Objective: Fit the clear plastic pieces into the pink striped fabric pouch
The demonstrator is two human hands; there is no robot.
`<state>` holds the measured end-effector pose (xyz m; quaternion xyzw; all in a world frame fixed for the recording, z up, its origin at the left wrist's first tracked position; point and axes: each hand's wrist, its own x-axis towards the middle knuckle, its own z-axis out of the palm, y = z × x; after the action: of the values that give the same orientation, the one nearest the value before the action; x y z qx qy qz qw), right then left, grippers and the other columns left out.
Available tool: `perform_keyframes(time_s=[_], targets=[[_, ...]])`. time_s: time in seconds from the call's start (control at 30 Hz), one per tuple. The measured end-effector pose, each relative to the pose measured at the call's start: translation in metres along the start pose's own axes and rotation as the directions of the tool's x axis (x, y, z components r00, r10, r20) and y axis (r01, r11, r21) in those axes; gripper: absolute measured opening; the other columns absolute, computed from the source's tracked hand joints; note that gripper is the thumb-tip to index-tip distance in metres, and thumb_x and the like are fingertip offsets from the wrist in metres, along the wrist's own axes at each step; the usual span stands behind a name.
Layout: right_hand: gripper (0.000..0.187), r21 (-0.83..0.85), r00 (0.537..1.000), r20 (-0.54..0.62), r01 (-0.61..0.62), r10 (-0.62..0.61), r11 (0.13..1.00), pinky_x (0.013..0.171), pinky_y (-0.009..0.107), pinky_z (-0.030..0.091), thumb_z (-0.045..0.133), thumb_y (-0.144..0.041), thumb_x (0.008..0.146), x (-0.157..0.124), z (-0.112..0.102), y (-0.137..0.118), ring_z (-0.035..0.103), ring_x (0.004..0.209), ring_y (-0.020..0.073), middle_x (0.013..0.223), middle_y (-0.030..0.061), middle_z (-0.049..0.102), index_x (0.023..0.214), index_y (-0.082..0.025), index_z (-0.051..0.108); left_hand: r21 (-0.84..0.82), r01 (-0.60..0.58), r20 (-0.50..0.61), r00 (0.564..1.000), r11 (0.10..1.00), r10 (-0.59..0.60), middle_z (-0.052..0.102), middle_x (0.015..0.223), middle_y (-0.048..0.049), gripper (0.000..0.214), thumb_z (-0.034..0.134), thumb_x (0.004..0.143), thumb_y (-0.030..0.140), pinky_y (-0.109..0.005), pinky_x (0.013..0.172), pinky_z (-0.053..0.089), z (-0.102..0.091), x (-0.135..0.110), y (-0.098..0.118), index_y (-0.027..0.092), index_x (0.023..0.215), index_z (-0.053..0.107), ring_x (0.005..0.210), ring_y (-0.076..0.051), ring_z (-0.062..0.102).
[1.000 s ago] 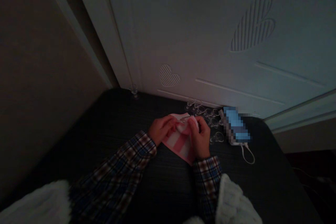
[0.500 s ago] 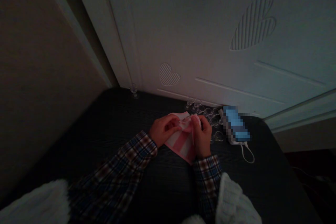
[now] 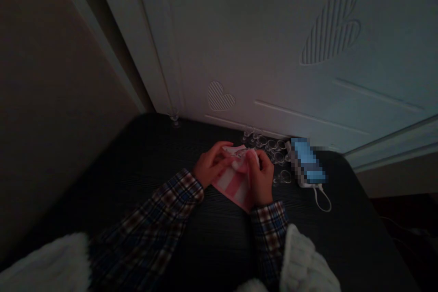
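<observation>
A pink-and-white striped cloth [image 3: 232, 181] hangs between my two hands above the dark table. My left hand [image 3: 212, 164] is closed, its fingers curled at a small clear stemmed cup [image 3: 238, 152] that lies against the cloth. That cup is partly hidden by fingers and cloth. My right hand [image 3: 262, 178] grips a bunched part of the cloth, thumb on top, pressed around the cup's right side. Just beyond my right hand are several more small clear stemmed cups [image 3: 272, 145], some in rows.
Another clear cup [image 3: 174, 117] stands at the table's back left. To the right, a phone-like device [image 3: 308, 160] with a lit, blurred screen has a white cable [image 3: 323, 205]. A white panel with raised hearts [image 3: 221, 96] rises behind the dark table [image 3: 143, 159].
My left fingers have shifted slightly up and reopened a little around the cup. My right hand and the bunched cloth have moved slightly left.
</observation>
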<state>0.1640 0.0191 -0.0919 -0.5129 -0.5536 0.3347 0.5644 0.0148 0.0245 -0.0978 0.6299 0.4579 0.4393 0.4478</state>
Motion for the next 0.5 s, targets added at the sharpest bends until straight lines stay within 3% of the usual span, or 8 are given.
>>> perform_keyframes(time_s=[0.17,0.3,0.5], targets=[[0.024,0.028,1.0,-0.009,-0.024,0.024,0.999,0.057,0.022,0.036,0.047,-0.037,0.081,0.0013,-0.001,0.0009,0.042,0.062,0.0101,0.065,-0.0023,0.049,0.07,-0.016,0.052,0.182,-0.045,0.014,0.999,0.982,0.043,0.061,0.079,-0.0004,0.029,0.053,0.079,0.038,-0.019,0.052,0.042,0.0012,-0.0019,0.0024,0.019,0.101,0.05,0.06,-0.011,0.057],[0.023,0.029,1.0,-0.009,-0.004,0.004,1.0,0.057,0.021,0.036,0.048,-0.035,0.081,0.0013,-0.0014,-0.0009,0.043,0.062,0.01,0.065,-0.0025,0.049,0.07,-0.016,0.052,0.237,-0.067,0.033,0.998,0.969,0.061,0.06,0.069,0.0015,0.025,0.053,0.079,0.038,-0.02,0.053,0.042,0.0002,-0.0044,0.0059,0.018,0.094,0.05,0.058,-0.011,0.057],[0.021,0.019,0.999,0.029,0.032,-0.033,0.999,0.06,0.022,0.037,0.05,-0.034,0.081,-0.001,-0.0003,-0.005,0.045,0.064,0.0103,0.067,-0.0026,0.052,0.071,-0.016,0.053,0.305,-0.036,-0.004,0.999,0.952,0.039,0.052,0.05,0.004,0.031,0.038,0.086,0.039,-0.019,0.048,0.036,-0.0037,-0.0041,0.0086,0.016,0.073,0.054,0.046,-0.009,0.049]])
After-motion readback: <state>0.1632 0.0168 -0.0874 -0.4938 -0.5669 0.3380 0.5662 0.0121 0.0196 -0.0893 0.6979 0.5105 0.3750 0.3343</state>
